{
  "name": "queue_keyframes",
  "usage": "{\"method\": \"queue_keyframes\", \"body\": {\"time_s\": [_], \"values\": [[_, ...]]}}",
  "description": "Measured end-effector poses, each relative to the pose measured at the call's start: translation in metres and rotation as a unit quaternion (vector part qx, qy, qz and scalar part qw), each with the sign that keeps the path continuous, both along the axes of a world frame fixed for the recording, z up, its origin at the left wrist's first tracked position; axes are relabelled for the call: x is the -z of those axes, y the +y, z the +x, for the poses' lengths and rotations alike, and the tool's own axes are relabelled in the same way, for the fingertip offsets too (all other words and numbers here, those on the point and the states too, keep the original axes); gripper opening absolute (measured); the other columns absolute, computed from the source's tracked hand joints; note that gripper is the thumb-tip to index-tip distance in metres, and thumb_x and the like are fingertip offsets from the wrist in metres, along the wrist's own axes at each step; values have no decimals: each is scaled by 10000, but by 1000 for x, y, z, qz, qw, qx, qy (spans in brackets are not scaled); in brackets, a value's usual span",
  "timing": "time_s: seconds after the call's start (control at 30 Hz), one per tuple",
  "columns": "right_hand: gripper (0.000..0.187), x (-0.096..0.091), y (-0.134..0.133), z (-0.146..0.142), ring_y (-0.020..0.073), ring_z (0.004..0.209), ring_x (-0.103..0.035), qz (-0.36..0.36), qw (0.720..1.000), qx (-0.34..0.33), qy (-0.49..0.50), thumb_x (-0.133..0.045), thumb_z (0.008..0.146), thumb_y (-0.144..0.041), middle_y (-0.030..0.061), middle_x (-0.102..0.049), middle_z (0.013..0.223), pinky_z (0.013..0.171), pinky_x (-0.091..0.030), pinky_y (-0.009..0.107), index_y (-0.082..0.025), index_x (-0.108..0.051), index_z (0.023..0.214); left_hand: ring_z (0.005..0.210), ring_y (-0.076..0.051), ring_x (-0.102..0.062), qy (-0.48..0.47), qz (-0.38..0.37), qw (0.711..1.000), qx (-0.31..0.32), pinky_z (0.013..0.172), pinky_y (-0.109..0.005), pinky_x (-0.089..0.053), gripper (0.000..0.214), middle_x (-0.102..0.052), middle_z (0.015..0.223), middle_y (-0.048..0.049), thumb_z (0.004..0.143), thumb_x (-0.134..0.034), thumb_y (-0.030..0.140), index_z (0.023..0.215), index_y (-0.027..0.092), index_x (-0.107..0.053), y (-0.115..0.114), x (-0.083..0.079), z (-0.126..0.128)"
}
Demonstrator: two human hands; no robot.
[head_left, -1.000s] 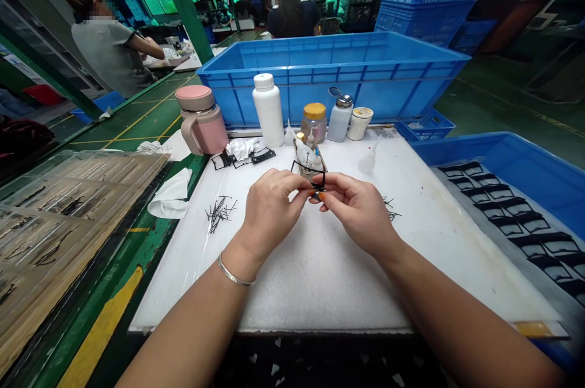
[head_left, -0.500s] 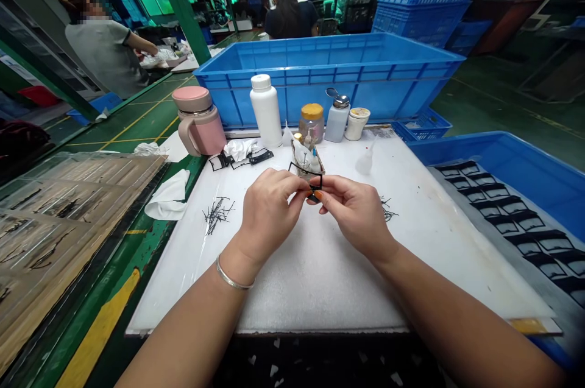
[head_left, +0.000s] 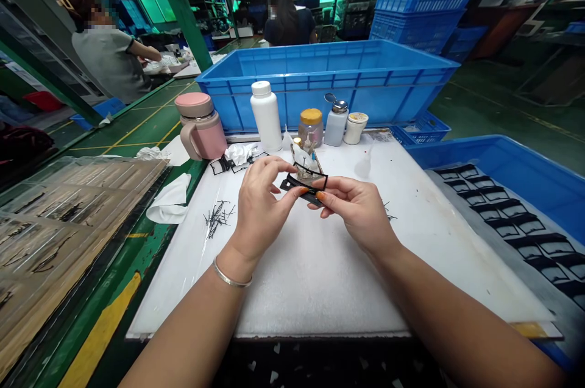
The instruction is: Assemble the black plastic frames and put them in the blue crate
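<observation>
Between my two hands, above the white work surface, is a small black frame-like part [head_left: 302, 189] with a thin rectangular rim standing up from a flat dark strip. My left hand [head_left: 266, 196] pinches its left end between thumb and fingers. The right end sits in the closed fingers of my right hand [head_left: 351, 205]. Thin black strips [head_left: 218, 218] lie in a loose pile left of my left hand. More strips show partly behind my right wrist. Just beyond my fingers stands a small tray [head_left: 319, 162] holding little white bottles.
Behind are a pink mug [head_left: 208, 138], a white bottle [head_left: 265, 120], a yellow-lidded jar [head_left: 311, 127], a pump bottle [head_left: 337, 126] and a big blue crate [head_left: 365, 92]. On the right, a blue bin [head_left: 507, 145] holds rows of black parts. Two people sit farther back.
My left fingers have lifted and spread back from the black part's middle, so more of its strip shows. The part has tilted slightly. My right hand keeps its hold.
</observation>
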State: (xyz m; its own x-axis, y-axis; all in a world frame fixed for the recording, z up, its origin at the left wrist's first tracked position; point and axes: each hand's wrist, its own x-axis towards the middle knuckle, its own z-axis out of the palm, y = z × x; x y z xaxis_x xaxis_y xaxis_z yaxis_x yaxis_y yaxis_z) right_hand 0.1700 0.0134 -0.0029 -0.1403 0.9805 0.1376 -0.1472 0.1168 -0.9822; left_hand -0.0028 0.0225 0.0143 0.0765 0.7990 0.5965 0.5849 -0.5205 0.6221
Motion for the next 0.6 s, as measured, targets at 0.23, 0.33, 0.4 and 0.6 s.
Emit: {"method": "queue_keyframes", "body": {"time_s": [0.23, 0.33, 0.4, 0.6], "values": [[257, 0, 1, -1, 197, 721, -710, -1, 1000, -2, -1, -722, 783, -299, 76, -729, 849, 567, -530, 250, -141, -705, 985, 837, -154, -601, -158, -158, 972, 75, 589, -199, -492, 329, -637, 904, -31, 774, -693, 211, 1060, 195, -530, 5, 4, 1], [247, -1, -1, -2, 191, 717, -707, 7, 1000, 0, -9, -711, 791, -291, 68, -724, 829, 569, -527, 248, -140, -703, 986, 784, -145, -599, -186, -161, 966, 84, 596, -209, -486, 344, -634, 864, -25, 769, -697, 222, 1063, 199, -520, 5, 5, 1], [244, -1, -1, -2, 189, 723, -707, 8, 1000, -2, -13, -702, 797, -285, 70, -725, 846, 571, -526, 247, -139, -700, 993, 774, -144, -600, -196, -164, 963, 91, 607, -215, -486, 358, -632, 851, -25, 770, -696, 228, 1081, 201, -519, 6, 5, 0], [264, 0, 1, -2, 197, 760, -714, 5, 1000, -20, -19, -689, 800, -305, 82, -726, 940, 598, -546, 262, -149, -698, 1011, 768, -148, -601, -212, -167, 958, 97, 591, -214, -502, 368, -629, 840, -32, 752, -697, 223, 1082, 180, -539, 7, 5, 0]]}}
